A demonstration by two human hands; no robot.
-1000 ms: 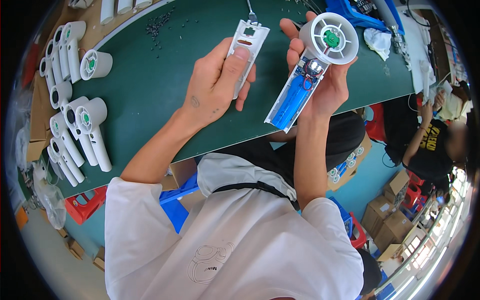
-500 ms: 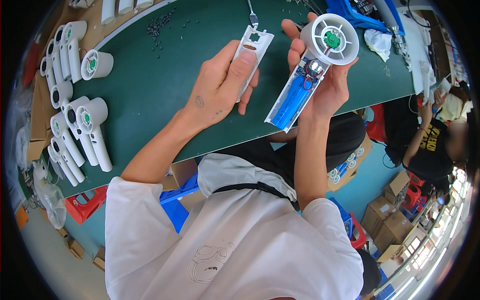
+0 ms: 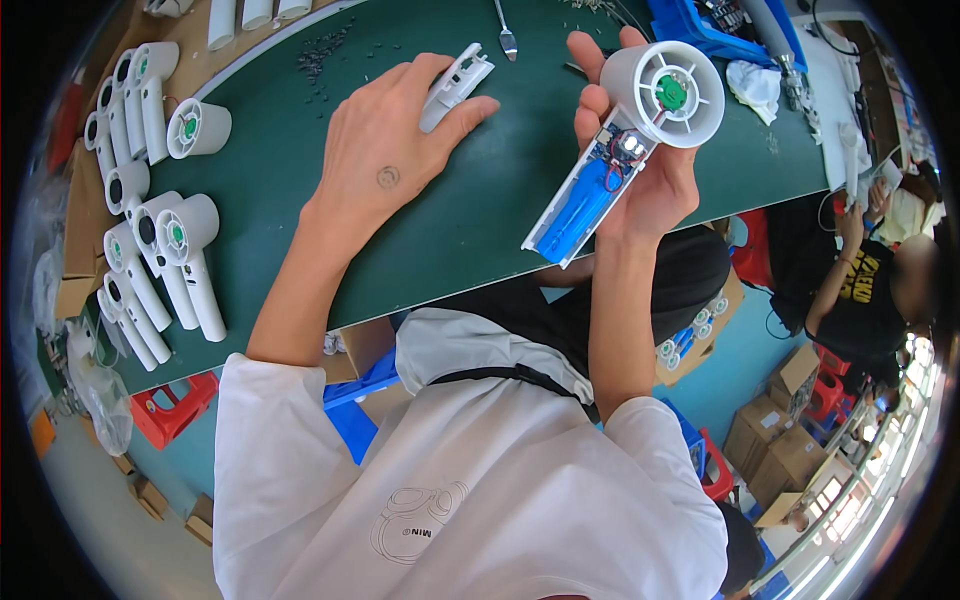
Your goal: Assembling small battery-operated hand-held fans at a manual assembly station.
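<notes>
My left hand (image 3: 385,145) grips a white plastic handle cover (image 3: 457,88), turned on edge above the green table; part of the cover is hidden behind the hand. In my right hand (image 3: 655,185) lies a white handheld fan (image 3: 665,95), its round head up and its handle slanting down toward me. The handle is open along its length, so a blue battery (image 3: 583,210), a small circuit board and thin wires show inside. A green disc sits in the middle of the fan head. The cover and the fan are apart.
White fans and fan housings (image 3: 187,240) stand along the table's left side. Small black pieces (image 3: 320,60) lie scattered at the back, near a metal tool (image 3: 508,42). A blue bin (image 3: 690,25) and a white cloth (image 3: 752,90) are at back right. Another person (image 3: 860,280) sits at the far right.
My left hand has moved left and up with the cover, turning it from face-up onto its edge. My right hand has shifted slightly with the fan.
</notes>
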